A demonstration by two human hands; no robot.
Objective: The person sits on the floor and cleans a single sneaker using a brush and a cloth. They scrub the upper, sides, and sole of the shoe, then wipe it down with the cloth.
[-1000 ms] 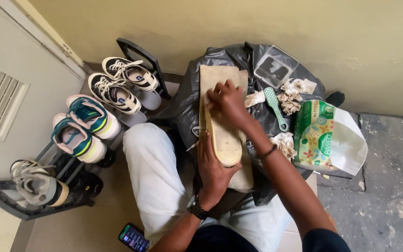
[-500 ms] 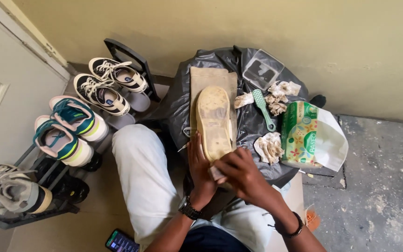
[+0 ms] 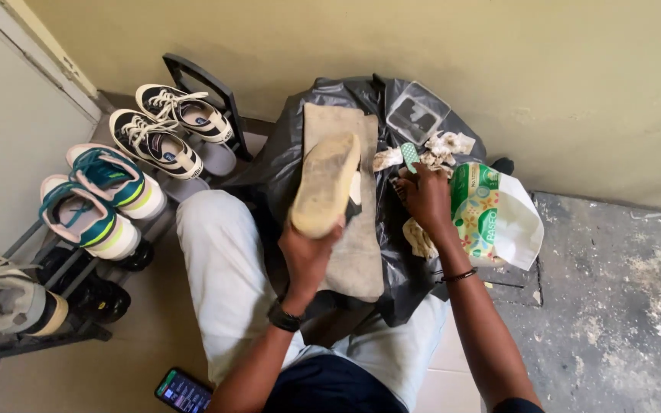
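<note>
Left hand closed on shoe, dirty sole up over cloth on my lap | right hand gripping green brush beside used wipes | sole looks grimy, I judge scrubbing remains.

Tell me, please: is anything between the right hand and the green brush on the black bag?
Nothing visible is. The right hand already reaches the green brush, its fingers at the handle, with only crumpled tissues beside it. The left hand holds the shoe sole up, off to the side.
</note>
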